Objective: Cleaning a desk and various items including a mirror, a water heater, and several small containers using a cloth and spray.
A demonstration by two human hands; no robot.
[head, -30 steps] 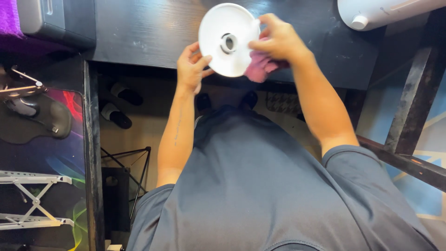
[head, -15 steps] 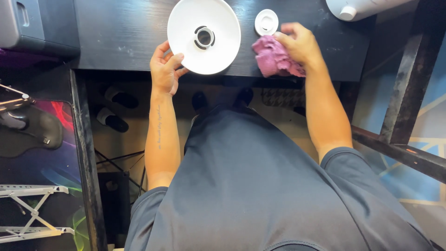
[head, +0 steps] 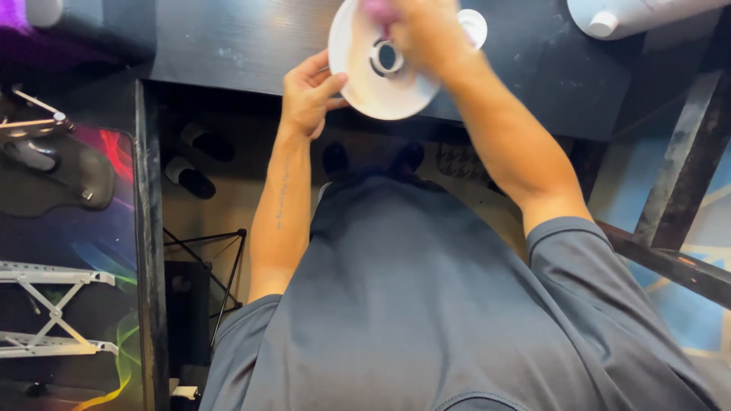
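Across the top of the frame, a black wooden table (head: 228, 46). At the upper right corner, part of a white container (head: 632, 15) with a capped spout; contents not visible. At top centre, a white round disc (head: 365, 91) with a central hole, lifted off the table and tilted. Left hand (head: 308, 95) pinching its left rim, fingers narrow. Right hand (head: 426, 34) blurred, pressed on the disc's face, fingers curled around a pink cloth (head: 378, 9). Just right, a small white cap (head: 474, 27) on the table.

A home desk corner: a dark wood table (head: 228, 46) lies under the hands, slippers (head: 194, 164) sit on the floor below it, and a glowing desk mat (head: 99, 251) with a folding stand (head: 53, 312) lies left.
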